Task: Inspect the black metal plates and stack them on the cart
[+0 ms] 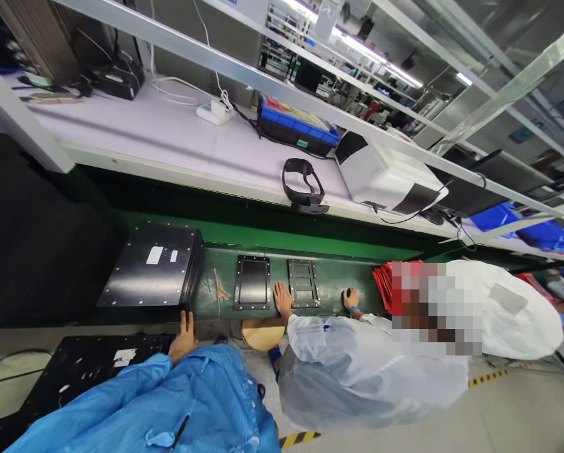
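My left hand [182,340], at the end of a blue sleeve, is at the bench's front edge, just below the right corner of a stack of black panels [145,267]. Two of its fingers point forward, slightly apart, and nothing shows in them. My right hand is out of view. On the green bench [329,302], a black rectangular frame with a smooth dark centre [252,283] lies to the right of the stack. A second frame with several openings [303,265] lies further right.
A co-worker in a white coat [371,371] stands on the right, one hand [282,299] beside the second frame, the other [351,298] on a small dark object. Beyond are red items [383,286], and a raised shelf [178,132] behind. A round stool [263,333] stands below.
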Action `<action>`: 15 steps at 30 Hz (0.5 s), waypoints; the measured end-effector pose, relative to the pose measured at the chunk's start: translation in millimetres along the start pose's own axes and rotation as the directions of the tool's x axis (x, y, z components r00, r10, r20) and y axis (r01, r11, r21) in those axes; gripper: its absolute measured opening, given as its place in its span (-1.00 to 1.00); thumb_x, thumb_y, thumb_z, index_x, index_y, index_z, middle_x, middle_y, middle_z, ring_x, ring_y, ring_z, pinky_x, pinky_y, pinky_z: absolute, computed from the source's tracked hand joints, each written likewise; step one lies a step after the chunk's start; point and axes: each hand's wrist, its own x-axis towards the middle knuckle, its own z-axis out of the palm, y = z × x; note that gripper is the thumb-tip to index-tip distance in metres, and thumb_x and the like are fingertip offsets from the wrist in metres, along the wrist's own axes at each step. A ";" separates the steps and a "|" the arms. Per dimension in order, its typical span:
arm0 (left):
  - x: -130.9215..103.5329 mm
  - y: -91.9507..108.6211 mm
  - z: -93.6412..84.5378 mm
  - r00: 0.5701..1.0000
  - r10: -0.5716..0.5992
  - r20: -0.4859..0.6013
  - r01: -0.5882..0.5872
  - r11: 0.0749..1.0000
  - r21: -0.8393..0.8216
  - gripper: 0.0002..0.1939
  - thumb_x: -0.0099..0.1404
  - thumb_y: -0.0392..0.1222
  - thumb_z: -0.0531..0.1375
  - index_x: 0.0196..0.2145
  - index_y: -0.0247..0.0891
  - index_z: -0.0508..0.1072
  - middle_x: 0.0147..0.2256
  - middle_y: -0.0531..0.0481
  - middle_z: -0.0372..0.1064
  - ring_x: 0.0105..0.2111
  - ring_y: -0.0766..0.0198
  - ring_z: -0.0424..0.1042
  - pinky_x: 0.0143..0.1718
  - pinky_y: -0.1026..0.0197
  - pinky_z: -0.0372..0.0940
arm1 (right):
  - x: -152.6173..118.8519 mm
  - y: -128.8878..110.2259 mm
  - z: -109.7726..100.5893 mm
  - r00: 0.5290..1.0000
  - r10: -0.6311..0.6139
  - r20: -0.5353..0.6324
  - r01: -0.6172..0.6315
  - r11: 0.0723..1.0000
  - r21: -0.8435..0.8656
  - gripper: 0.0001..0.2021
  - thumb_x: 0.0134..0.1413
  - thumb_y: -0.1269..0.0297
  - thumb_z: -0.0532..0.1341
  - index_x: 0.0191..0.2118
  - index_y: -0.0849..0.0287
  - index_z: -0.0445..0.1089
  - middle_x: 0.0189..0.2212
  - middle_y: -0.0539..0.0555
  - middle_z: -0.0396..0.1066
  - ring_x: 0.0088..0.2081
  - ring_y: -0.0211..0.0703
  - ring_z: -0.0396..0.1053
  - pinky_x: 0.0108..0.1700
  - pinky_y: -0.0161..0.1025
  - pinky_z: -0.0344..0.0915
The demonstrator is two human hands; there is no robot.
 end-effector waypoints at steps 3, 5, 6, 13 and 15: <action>1.7 0.3 1.8 1.000 0.000 0.005 0.000 1.000 0.011 0.06 0.43 -0.20 0.15 0.61 -0.25 -0.46 0.56 -0.43 -0.85 0.13 -0.14 0.56 0.12 -0.08 0.48 | 1.7 4.3 -4.1 1.000 0.012 0.010 -0.012 0.999 0.037 -0.61 0.47 0.00 0.23 0.09 0.26 0.49 0.22 0.26 0.46 0.16 0.01 0.49 0.27 0.25 0.43; 2.7 0.6 3.1 1.000 -0.002 -0.002 0.002 1.000 0.015 0.09 0.42 -0.21 0.16 0.61 -0.20 -0.49 0.57 -0.40 -0.86 0.14 -0.13 0.55 0.12 -0.08 0.48 | 1.9 5.1 -3.5 1.000 0.012 0.019 -0.014 0.998 0.054 -0.60 0.51 0.02 0.18 0.08 0.30 0.50 0.22 0.29 0.45 0.14 -0.02 0.49 0.24 0.21 0.45; 3.1 0.6 3.7 1.000 -0.003 -0.006 0.003 1.000 0.015 0.10 0.41 -0.22 0.17 0.61 -0.18 -0.51 0.57 -0.40 -0.86 0.14 -0.12 0.55 0.12 -0.09 0.48 | 1.8 4.6 -2.6 1.000 0.011 0.025 -0.012 0.998 0.058 -0.58 0.52 0.01 0.14 0.07 0.32 0.50 0.23 0.31 0.45 0.13 -0.03 0.50 0.24 0.19 0.45; 5.3 -0.2 4.9 1.000 0.005 -0.016 -0.005 1.000 0.000 0.09 0.40 -0.23 0.17 0.61 -0.25 -0.48 0.56 -0.44 -0.85 0.12 -0.15 0.56 0.08 -0.07 0.50 | -4.3 -7.8 8.4 1.000 -0.008 0.014 0.008 1.000 0.013 -0.60 0.48 -0.01 0.18 0.05 0.26 0.51 0.22 0.28 0.47 0.15 0.03 0.49 0.25 0.28 0.44; 6.3 -0.3 5.2 1.000 0.000 -0.017 0.000 1.000 -0.006 0.12 0.39 -0.22 0.18 0.61 -0.21 -0.51 0.56 -0.40 -0.86 0.12 -0.14 0.56 0.08 -0.10 0.50 | -7.3 -11.4 13.4 0.999 -0.023 -0.028 0.022 0.999 -0.024 -0.58 0.49 -0.04 0.16 0.00 0.25 0.54 0.18 0.26 0.50 0.16 0.04 0.50 0.29 0.30 0.40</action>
